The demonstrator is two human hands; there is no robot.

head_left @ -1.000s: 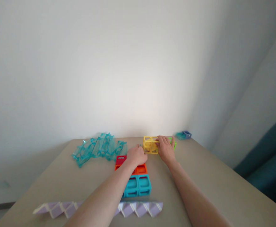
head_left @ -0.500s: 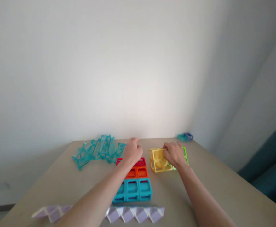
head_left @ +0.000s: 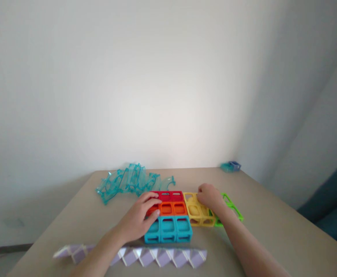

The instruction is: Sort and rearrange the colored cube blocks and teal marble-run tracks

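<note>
A block of open-faced cubes lies on the table, with a red row [head_left: 177, 196] at the back, an orange row [head_left: 179, 208] in the middle and a light blue row [head_left: 168, 229] in front. My left hand [head_left: 142, 215] rests on its left side, fingers spread over the orange and red cubes. Against the block's right side stand yellow cubes [head_left: 194, 210], and green frames [head_left: 233, 207] adjoin them on the right. My right hand [head_left: 211, 195] is closed on the yellow cubes from above; its fingertips are partly hidden.
Clear teal track pieces [head_left: 128, 181] are heaped at the back left of the table [head_left: 261, 231]. A zigzag lilac and white strip [head_left: 162, 257] lies along the front. A small dark blue cube [head_left: 234, 166] and a teal piece [head_left: 226, 167] sit at the back right.
The yellow and green cubes have moved left and nearer, up to the red and orange block. My left hand has come down from above the teal pieces onto the block's left side.
</note>
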